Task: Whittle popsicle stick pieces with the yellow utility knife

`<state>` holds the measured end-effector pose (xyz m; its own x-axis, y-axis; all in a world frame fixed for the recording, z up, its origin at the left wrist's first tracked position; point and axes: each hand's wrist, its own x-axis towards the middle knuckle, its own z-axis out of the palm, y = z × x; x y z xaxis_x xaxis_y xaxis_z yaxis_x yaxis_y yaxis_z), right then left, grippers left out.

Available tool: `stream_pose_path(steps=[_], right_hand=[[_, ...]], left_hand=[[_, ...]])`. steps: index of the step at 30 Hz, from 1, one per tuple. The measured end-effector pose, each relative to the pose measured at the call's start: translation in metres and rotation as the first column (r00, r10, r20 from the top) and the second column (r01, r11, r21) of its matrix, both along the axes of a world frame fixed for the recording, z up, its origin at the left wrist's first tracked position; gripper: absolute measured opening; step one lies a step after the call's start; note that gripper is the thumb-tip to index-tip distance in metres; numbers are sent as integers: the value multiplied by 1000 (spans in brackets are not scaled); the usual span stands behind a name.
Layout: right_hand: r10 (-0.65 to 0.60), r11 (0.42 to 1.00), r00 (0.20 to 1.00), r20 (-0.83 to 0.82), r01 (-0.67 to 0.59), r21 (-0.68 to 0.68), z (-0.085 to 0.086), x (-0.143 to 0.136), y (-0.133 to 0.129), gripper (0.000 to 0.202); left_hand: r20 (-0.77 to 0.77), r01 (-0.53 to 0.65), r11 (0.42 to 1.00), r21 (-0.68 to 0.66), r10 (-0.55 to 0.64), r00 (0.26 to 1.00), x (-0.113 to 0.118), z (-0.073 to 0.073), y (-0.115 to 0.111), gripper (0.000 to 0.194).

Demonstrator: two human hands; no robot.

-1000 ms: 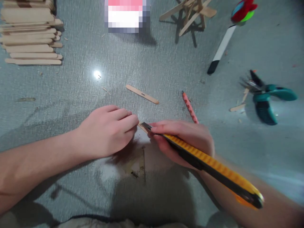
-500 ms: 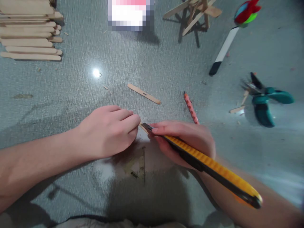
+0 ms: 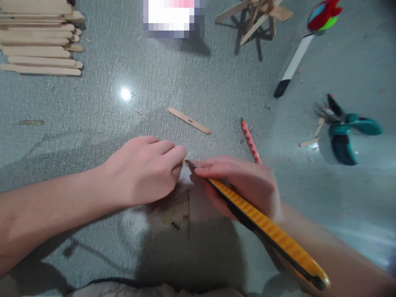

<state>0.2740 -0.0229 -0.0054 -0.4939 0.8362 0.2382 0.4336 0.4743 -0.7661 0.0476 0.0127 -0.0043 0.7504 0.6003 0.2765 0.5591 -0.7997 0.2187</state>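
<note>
My right hand (image 3: 238,181) is closed round a yellow and black utility knife (image 3: 269,231), its blade pointing left toward my other hand. Pinched in my left hand (image 3: 154,169) is a wooden craft stick (image 3: 185,163); only a short end shows, and the knife tip meets it there. The rest of that stick is hidden by the fingers. Just beyond my hands lies another craft stick (image 3: 189,120) with a small dark slot in its middle. Under and below the hands, a clear set square (image 3: 182,214) rests on something pale.
Stacked craft sticks (image 3: 40,51) lie at the far left. A structure of sticks (image 3: 256,18) stands at the back, beside a blurred-out object (image 3: 168,18). To the right are a red pencil (image 3: 250,140), a white-and-black pen (image 3: 293,64) with a colourful top, and teal-handled pliers (image 3: 343,128).
The knife's handle end has swung left and slightly down, and my right hand has tilted with it. The blade tip stays at the stick held by my left hand.
</note>
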Motion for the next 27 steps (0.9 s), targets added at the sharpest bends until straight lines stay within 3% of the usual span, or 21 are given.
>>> stream_pose_path(steps=[5, 9, 27], right_hand=[[37, 999, 999, 31, -38, 12, 2, 0, 5, 25], [20, 999, 999, 35, -21, 36, 3, -2, 4, 25], [9, 997, 1000, -8, -9, 81, -5, 9, -1, 30]], left_hand=[[-69, 24, 997, 78, -19, 997, 4, 3, 2, 33], [-128, 108, 985, 135, -90, 988, 2, 1, 5, 31], [-162, 153, 980, 129, -131, 978, -3, -1, 4, 27]])
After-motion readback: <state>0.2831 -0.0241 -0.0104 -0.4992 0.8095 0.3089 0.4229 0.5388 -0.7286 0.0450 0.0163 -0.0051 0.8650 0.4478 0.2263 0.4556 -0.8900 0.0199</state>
